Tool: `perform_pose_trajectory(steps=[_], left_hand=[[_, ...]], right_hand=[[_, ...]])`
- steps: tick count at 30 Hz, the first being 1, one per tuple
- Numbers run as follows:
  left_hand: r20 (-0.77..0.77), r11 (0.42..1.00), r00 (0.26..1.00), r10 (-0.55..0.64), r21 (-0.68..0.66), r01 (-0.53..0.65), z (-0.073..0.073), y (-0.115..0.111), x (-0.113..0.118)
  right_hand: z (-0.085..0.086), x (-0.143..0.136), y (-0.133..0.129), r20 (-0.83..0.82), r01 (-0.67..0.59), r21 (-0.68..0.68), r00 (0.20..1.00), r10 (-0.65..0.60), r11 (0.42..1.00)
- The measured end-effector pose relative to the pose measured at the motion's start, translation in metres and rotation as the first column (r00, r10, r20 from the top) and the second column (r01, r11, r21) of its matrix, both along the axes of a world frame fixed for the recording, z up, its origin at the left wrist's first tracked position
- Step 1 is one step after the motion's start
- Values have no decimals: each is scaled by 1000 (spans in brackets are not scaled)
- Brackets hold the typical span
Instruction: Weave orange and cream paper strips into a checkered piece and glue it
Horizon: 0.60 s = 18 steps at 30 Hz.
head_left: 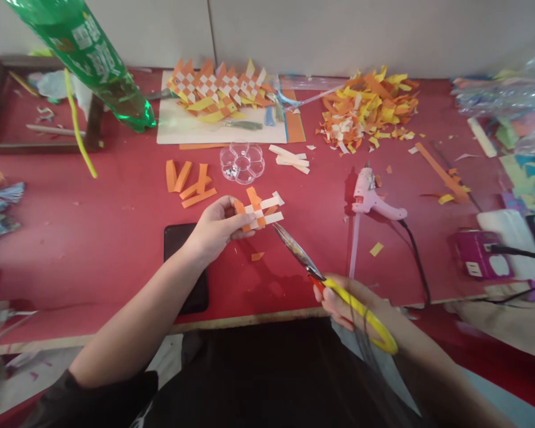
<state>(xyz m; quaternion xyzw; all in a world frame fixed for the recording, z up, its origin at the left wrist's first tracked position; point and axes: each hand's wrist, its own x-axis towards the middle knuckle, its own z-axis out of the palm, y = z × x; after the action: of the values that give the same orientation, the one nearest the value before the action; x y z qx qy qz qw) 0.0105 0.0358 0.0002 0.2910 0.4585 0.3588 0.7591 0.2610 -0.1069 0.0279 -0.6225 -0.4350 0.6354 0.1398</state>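
Note:
My left hand (214, 229) pinches a small woven piece of orange and white paper strips (259, 211) above the red table (93, 238). My right hand (345, 300) grips yellow-handled scissors (321, 276), blades nearly closed and pointing up-left, their tip just below the woven piece. A small orange paper offcut (257, 256) lies on the table under the piece. A black phone (182, 261) lies under my left wrist.
Loose orange strips (189, 181), white strips (289, 159) and a clear flower-shaped box (242, 161) lie ahead. A pink glue gun (372, 199) with black cord rests right. Behind are a larger woven panel (220, 89) on white board, a scrap pile (368, 110), and a green bottle (89, 53).

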Motion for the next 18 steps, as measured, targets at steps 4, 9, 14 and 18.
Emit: perform_pose_trajectory(steps=[4, 9, 14, 18], left_hand=[[0, 999, 1000, -31, 12, 31, -2, -2, -1], [-17, 999, 999, -48, 20, 48, -2, -2, 0], [-48, 998, 998, -42, 38, 43, -4, -2, -1], [-75, 998, 997, -34, 57, 38, -5, -2, -1]], right_hand=[[5, -11, 3, 79, 40, -66, 996, -35, 997], [13, -14, 13, 92, -30, -142, 995, 43, 989], [20, -16, 18, 143, -44, -147, 988, 65, 988], [22, -17, 20, 178, -83, -147, 978, 109, 986]])
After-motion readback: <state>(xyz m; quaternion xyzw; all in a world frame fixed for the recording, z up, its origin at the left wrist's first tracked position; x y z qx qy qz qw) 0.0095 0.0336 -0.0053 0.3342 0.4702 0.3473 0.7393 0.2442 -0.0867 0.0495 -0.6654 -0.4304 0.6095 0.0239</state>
